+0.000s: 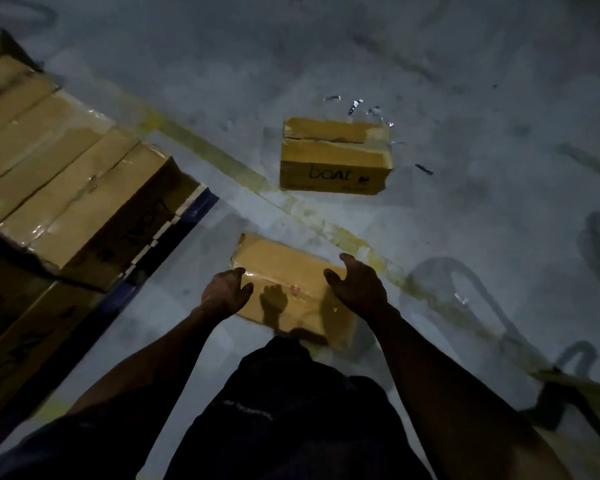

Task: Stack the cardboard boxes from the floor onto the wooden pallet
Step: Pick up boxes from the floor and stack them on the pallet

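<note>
From the head camera, the person is bending over the grey floor (430,81) in dim light. To the left, a row of taped cardboard boxes (66,174) is already sitting stacked, with more boxes below them; a dark blue edge (187,216) is showing under the stack, which may be the pallet's rim, though the wooden pallet itself is too dark to make out. So a good share of the job looks done. Two boxes are still lying on the floor: a far box (335,157) marked "boat", well apart beyond the yellow floor line (222,154), and a near box (291,289) just in front of the person's legs.

The left hand (226,292) is hovering at the near box's left edge, fingers spread and holding nothing; whether it is touching the cardboard is hard to tell. The right hand (357,282) is hanging open over the box's right end, thumb apart from the fingers, also empty. The near box is lying between the two hands, not yet lifted, judging by its shadow flush to the floor.
</note>
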Available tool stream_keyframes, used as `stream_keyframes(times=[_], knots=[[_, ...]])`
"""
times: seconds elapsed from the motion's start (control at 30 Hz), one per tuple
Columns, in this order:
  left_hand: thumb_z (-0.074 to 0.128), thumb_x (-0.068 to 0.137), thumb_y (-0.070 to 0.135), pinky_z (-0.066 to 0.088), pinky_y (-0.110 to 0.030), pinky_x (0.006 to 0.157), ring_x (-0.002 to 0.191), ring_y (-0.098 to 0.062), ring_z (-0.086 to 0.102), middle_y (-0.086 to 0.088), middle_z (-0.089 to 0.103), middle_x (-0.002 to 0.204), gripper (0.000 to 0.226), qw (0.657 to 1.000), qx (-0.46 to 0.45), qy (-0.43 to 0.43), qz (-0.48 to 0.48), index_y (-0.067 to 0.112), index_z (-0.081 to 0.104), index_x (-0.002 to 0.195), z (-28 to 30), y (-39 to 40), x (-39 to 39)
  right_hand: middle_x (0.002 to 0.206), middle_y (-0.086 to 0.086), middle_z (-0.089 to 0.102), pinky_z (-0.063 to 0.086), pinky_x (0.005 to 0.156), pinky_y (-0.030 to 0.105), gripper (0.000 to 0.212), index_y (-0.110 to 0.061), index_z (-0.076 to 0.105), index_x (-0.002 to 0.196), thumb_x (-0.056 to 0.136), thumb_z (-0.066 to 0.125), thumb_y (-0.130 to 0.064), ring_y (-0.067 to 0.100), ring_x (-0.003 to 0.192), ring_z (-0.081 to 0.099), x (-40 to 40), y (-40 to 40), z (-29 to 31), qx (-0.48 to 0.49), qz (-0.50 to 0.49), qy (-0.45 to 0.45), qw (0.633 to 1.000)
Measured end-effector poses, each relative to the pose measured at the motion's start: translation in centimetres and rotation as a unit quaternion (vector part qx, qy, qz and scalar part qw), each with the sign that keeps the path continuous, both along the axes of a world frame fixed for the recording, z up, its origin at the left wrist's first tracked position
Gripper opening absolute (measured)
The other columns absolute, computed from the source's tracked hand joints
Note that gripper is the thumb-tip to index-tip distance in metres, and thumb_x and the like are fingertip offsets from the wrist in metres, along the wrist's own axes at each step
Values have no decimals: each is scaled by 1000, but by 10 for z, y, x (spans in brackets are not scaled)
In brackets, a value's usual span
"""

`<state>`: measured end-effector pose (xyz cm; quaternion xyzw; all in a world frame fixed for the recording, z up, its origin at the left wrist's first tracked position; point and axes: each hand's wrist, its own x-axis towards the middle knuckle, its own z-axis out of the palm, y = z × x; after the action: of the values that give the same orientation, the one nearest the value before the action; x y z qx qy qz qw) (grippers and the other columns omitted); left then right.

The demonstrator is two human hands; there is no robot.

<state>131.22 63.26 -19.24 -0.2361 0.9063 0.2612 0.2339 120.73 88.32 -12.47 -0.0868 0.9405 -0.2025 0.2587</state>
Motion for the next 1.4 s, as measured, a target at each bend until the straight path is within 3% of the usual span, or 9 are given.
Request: stream_keyframes(times=[0.23, 0.43, 0.57, 0.7, 0.9, 1.0, 1.17, 1.3, 1.4], knots=[[55, 101, 35, 48, -40, 94, 120, -39, 58, -22, 64, 129, 54, 990, -2, 14, 138, 4, 48, 144, -4, 10, -50, 149, 12, 50, 39, 109, 42, 63, -13, 43, 150, 99, 54, -49, 33, 137, 45, -102, -20, -1, 13, 131, -7, 991], [54, 102, 33, 44, -38, 102, 129, -38, 53, -22, 56, 141, 55, 947, 17, -15, 321, 3, 44, 148, -18, 55, -77, 152, 11, 46, 35, 113, 41, 63, -16, 39, 152, 99, 55, -46, 34, 139, 41, -185, -41, -24, 23, 287, -76, 955], [52, 104, 32, 39, -36, 105, 134, -36, 49, -22, 50, 148, 57, 882, 48, -27, 468, 0, 40, 149, -16, 100, -81, 156, 10, 42, 35, 114, 43, 65, -18, 34, 154, 99, 53, -47, 35, 141, 39, -223, -47, -31, 50, 385, -128, 912], [51, 104, 35, 38, -36, 108, 137, -34, 46, -20, 47, 151, 57, 793, 58, -7, 606, 1, 41, 149, -6, 140, -90, 156, 10, 42, 36, 114, 44, 68, -17, 34, 154, 98, 53, -50, 35, 141, 40, -239, -59, -34, 56, 442, -137, 885], [58, 100, 41, 37, -40, 110, 138, -37, 45, -19, 47, 151, 63, 599, 111, 30, 793, 2, 45, 147, -37, 185, -90, 150, 11, 48, 38, 107, 39, 60, -13, 37, 151, 101, 57, -38, 33, 137, 45, -230, -82, -61, 56, 465, -173, 866], [59, 99, 43, 35, -41, 113, 139, -36, 44, -20, 46, 152, 66, 528, 129, 54, 838, 0, 46, 147, -75, 191, -87, 149, 13, 47, 38, 106, 38, 60, -12, 37, 150, 100, 59, -37, 33, 135, 46, -222, -86, -105, 55, 437, -198, 876], [58, 99, 46, 31, -42, 116, 144, -36, 38, -19, 38, 157, 72, 475, 140, 50, 868, 1, 38, 152, -170, 189, -85, 155, 12, 40, 43, 104, 42, 78, -17, 22, 158, 97, 63, -41, 34, 137, 44, -222, -87, -209, 99, 369, -221, 897], [56, 98, 51, 31, -44, 116, 143, -38, 37, -20, 37, 157, 77, 469, 144, 38, 871, 1, 36, 152, -266, 184, -84, 157, 14, 37, 43, 91, 36, 80, -17, 18, 160, 97, 63, -40, 34, 137, 44, -229, -90, -303, 128, 340, -217, 906], [55, 96, 57, 40, -42, 103, 132, -41, 49, -25, 51, 146, 79, 455, 156, 42, 876, -4, 45, 144, -336, 182, -79, 159, 15, 34, 42, 103, 42, 81, -12, 23, 158, 96, 64, -43, 35, 139, 41, -230, -91, -371, 131, 347, -195, 908]])
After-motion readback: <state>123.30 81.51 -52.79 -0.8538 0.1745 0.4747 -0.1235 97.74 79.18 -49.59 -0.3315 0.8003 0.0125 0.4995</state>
